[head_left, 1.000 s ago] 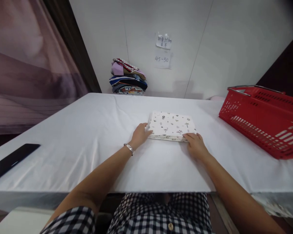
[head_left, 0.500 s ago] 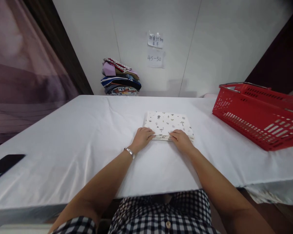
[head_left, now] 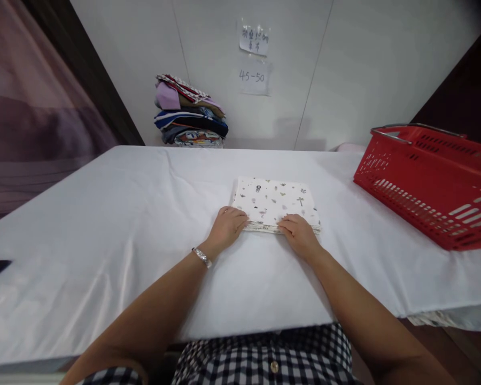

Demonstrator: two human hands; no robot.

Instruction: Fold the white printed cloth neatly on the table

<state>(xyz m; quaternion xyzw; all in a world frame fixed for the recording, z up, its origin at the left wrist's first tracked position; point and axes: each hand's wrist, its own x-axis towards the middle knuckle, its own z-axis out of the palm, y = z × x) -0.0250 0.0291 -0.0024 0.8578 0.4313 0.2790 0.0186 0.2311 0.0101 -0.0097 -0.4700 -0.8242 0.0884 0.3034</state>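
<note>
I see both hands gripping the near edge of the folded cloth [head_left: 275, 203]: left hand [head_left: 225, 229], right hand [head_left: 300, 236]. Cloth lies mid-table [head_left: 104, 224], left of the basket [head_left: 433, 187].

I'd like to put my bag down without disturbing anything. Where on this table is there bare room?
The widest bare stretch of the table lies left of the folded cloth, between the clothes pile at the wall and the near edge. A narrower strip runs between the cloth and the red basket. The near middle is crowded: the left hand and right hand rest on the cloth's near edge.
</note>
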